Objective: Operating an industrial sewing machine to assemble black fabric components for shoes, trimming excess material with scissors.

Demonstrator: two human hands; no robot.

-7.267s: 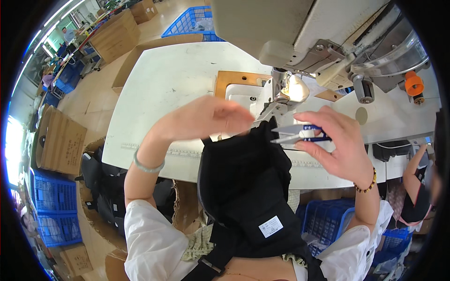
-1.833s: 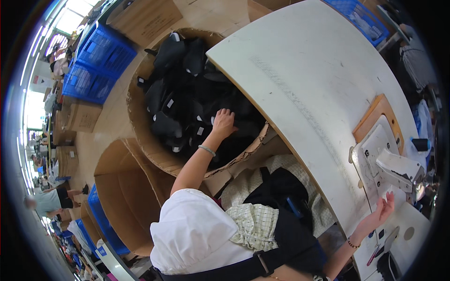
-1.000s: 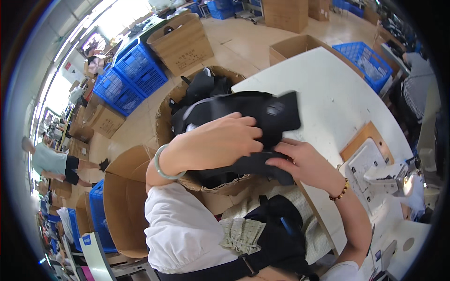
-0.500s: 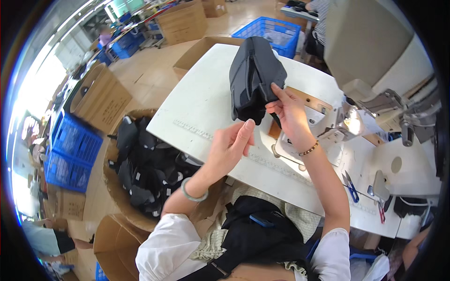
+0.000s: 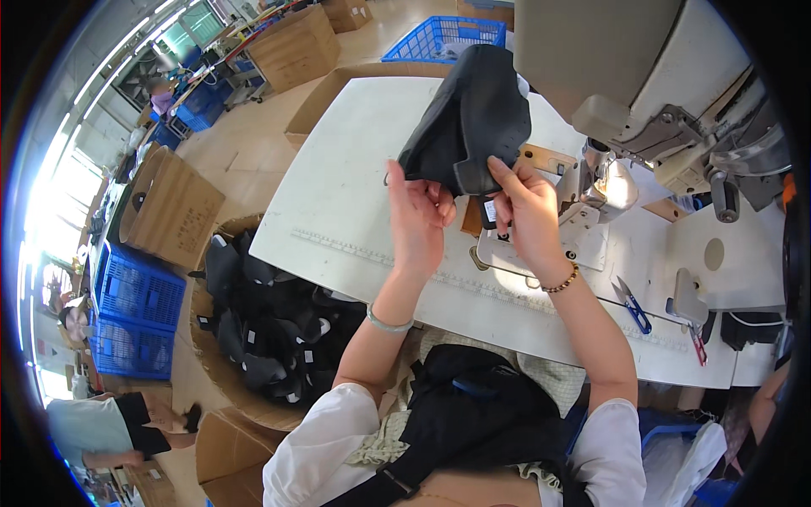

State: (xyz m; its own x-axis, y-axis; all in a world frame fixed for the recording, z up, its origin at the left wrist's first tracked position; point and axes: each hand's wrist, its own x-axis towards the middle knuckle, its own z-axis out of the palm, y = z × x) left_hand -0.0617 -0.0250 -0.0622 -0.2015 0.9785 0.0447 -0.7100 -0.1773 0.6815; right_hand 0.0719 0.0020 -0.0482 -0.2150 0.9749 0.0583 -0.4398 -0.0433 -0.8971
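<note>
A black pouch-like sewn piece [image 5: 486, 118], smooth and padded with stitched panels, is held raised over the white sewing table. My right hand [image 5: 530, 203] pinches its lower right edge, thumb on top and fingers below. A small black tab with a white label [image 5: 490, 211] hangs beside those fingers. At the lower left corner is my left hand [image 5: 420, 221], its thumb up along the outside and its fingers curled at the edge of the opening. The fingertips are partly hidden there. To the right of my right hand stands the sewing machine's needle area [image 5: 604, 182].
Blue-handled thread snips [image 5: 634, 308] lie on the white table [image 5: 338, 169], right of a printed ruler strip. A carton [image 5: 207, 338] of black sewn pieces [image 5: 270, 321] stands at left. Blue crates [image 5: 139, 313] and a person [image 5: 101, 431] are farther left. Another blue crate [image 5: 439, 38] is behind.
My left hand has moved up to the black piece's lower left corner. The piece has turned and tilted, its central opening now less visible. My right hand keeps its pinch.
</note>
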